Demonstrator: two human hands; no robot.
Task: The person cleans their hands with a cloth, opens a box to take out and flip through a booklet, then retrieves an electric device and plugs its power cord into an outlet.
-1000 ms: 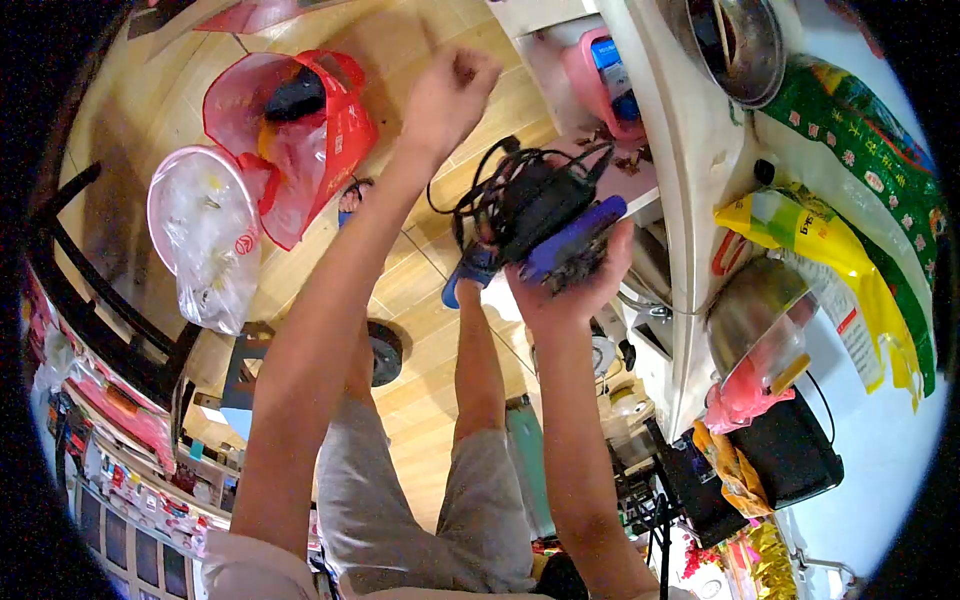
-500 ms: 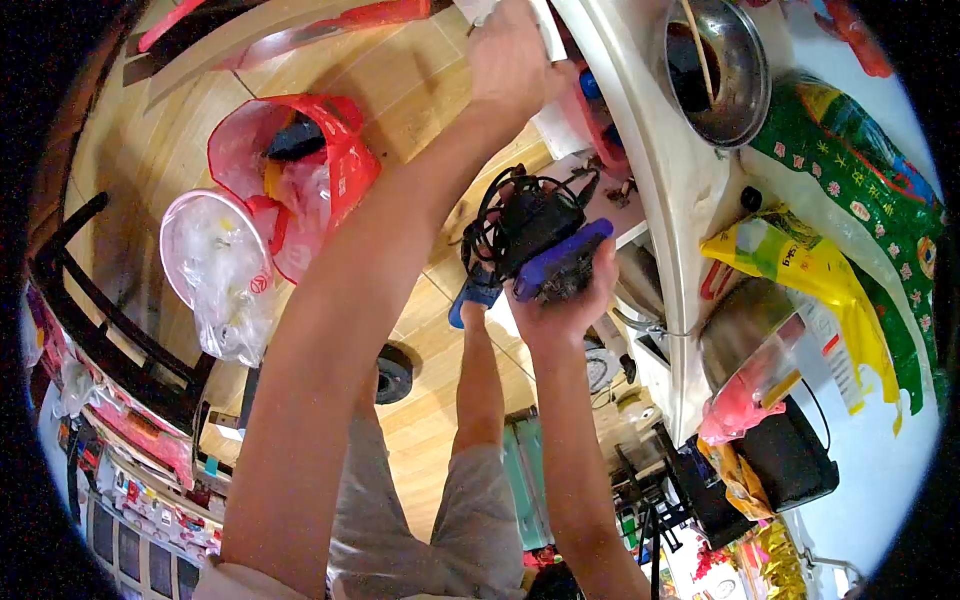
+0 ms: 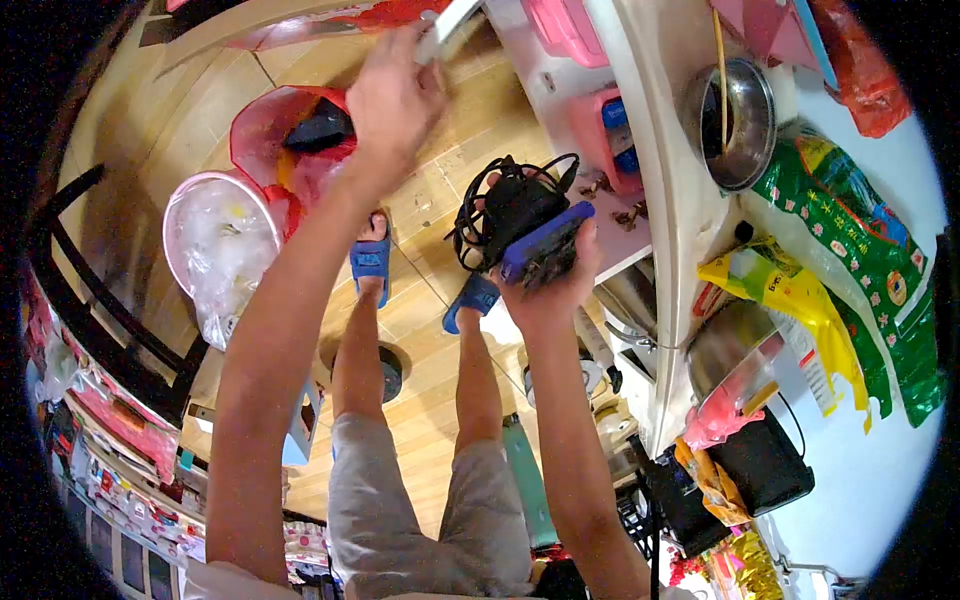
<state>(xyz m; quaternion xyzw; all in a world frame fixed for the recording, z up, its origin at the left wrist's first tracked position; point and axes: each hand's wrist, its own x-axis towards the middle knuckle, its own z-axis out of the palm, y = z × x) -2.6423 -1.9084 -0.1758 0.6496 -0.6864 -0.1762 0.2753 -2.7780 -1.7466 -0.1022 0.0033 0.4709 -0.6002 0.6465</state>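
Note:
My left hand [image 3: 398,105] reaches up at the top with its fingers on the edge of a white cabinet door [image 3: 456,24]. Low in front of the cabinet, my right hand [image 3: 548,295] is closed around a bundle: a coiled black cable with a black adapter [image 3: 515,208], and a flat purple-edged item [image 3: 548,240] with a dark, fuzzy-looking side. What that item is I cannot make out. Inside the open cabinet [image 3: 625,235] sit a pink basket [image 3: 588,130] with blue things in it and another pink container [image 3: 565,30]. Small dark bits lie near the basket.
A red bag [image 3: 245,140] and a white bin [image 3: 172,240] lined with clear plastic stand on the wooden floor at left. On the counter to the right are a metal pot [image 3: 762,120], a green rice bag [image 3: 850,215] and a yellow bag [image 3: 780,275]. A black frame [image 3: 125,320] stands far left.
My left hand has moved left with the white door edge, and more of the cabinet's inside shows. The right hand still holds the cable bundle and purple item, shifted slightly left.

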